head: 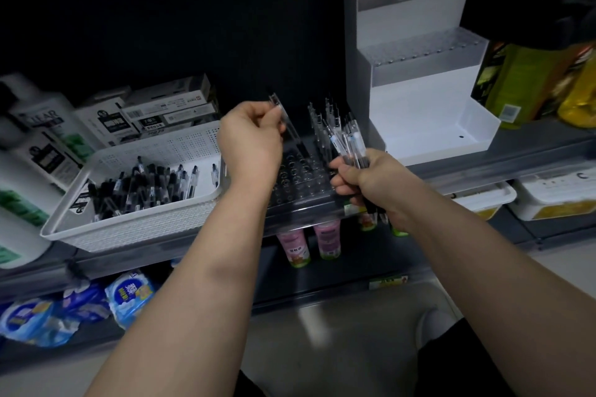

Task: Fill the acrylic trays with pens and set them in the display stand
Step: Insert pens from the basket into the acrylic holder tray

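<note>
A clear acrylic tray (303, 200) with rows of round holes sits on the shelf between my arms. Several pens (325, 121) stand upright in its far holes. My left hand (250, 142) pinches a single clear pen (283, 116) above the tray's left side. My right hand (367, 177) grips a bundle of pens (350, 145) at the tray's right edge. The white stepped display stand (419, 80) rises to the right, with acrylic trays on its upper steps and a bare bottom step.
A white perforated basket (135, 229) holding several loose pens sits left of the tray. Pen boxes (167, 106) and shampoo bottles (42, 145) stand behind it. Yellow-green bottles (529, 80) flank the stand. Drink bottles and tissue packs fill lower shelves.
</note>
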